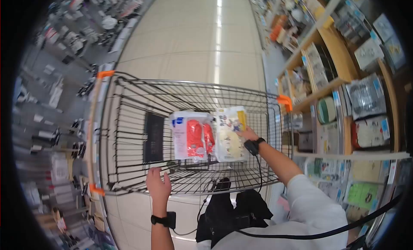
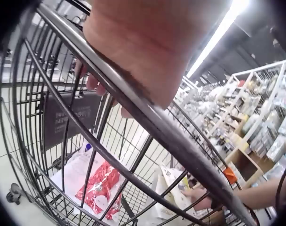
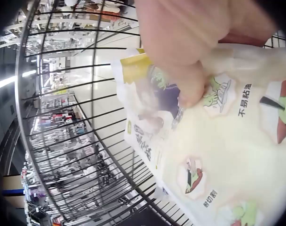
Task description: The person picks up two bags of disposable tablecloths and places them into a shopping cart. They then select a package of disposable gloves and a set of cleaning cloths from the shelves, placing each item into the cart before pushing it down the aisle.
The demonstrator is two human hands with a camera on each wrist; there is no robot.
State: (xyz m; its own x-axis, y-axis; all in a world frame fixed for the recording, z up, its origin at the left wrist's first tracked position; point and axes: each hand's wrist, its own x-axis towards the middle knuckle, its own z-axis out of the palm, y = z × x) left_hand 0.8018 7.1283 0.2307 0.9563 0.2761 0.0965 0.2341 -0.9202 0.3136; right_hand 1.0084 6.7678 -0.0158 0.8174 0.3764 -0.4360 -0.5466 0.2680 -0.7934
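- Now our right hand (image 1: pixel 248 133) grips the pale packet (image 1: pixel 229 143) by its yellow-edged side, thumb on the printed front, fingers clamped on the plastic
- We have that packet inside the wire cart (image 1: pixel 202 83), just beside a red-and-white packet (image 1: pixel 194 138)
- Our left hand (image 1: pixel 158 185) is at the cart's near rim, its thumb apart from the loosely bent fingers, holding nothing
- Around us, packed shelves (image 1: pixel 340 56) line both sides of the tiled floor (image 1: pixel 185 43)
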